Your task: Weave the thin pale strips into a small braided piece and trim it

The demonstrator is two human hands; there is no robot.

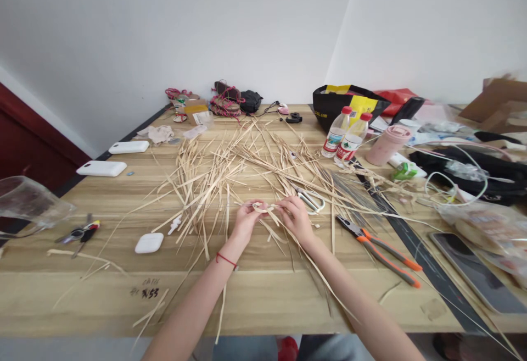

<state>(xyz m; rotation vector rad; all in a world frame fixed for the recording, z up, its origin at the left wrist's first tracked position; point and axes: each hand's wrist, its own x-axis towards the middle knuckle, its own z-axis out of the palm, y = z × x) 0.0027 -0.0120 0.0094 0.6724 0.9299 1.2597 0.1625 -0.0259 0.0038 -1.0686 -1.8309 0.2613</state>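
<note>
My left hand (246, 222) pinches a small piece of pale straw strips (262, 207), which look folded or woven together. From the other side, my right hand (297, 219) has its fingers closed on strips of the same piece. One long strip trails down from it along my right forearm. Around and beyond both hands spreads a loose pile of straw strips (209, 171). Just behind my right hand lies a scissors-like tool with a looped handle (313, 200), partly under strips. Pliers (381, 251) with orange and grey handles rest to the right.
At left are a white earbud case (149, 243), keys (82, 233), two white power banks (102, 168) and a clear plastic cup (31, 201). Water bottles (336, 133), a pink cup (388, 145) and a black bag (325, 107) stand back right. A phone (477, 270) lies right.
</note>
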